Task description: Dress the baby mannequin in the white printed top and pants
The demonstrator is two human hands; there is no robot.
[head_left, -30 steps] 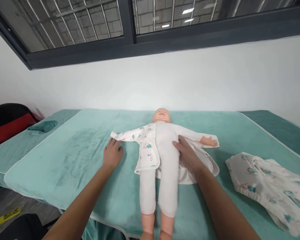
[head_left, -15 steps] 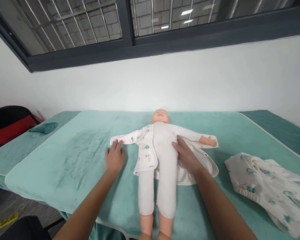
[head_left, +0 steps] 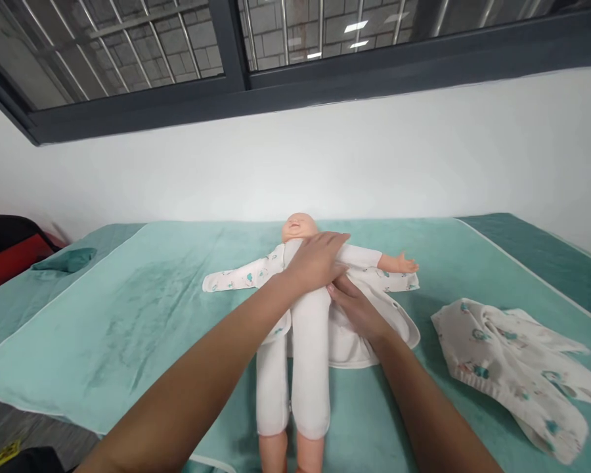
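Note:
A baby doll (head_left: 310, 355) lies on its back in a white bodysuit. A white printed baby jacket (head_left: 369, 328) is spread open under it, one sleeve (head_left: 231, 278) on the arm at my left. The doll's other arm (head_left: 398, 263) lies above the second sleeve (head_left: 401, 282), its hand bare. My left hand (head_left: 315, 259) reaches across the chest, closed around the upper arm near the shoulder. Just below, my right hand (head_left: 357, 303) pinches the jacket by the doll's side; its fingertips are partly hidden behind my left hand.
Printed baby trousers (head_left: 517, 368) lie crumpled to the right on the green padded mat (head_left: 103, 309). A white wall (head_left: 325, 164) and a dark-framed window (head_left: 236, 85) stand behind. A black and red object (head_left: 12, 253) is at the far left.
My left hand has moved right from the sleeved arm, across the doll's chest to the other upper arm. That arm has come out over its sleeve. My right hand stays by the doll's side.

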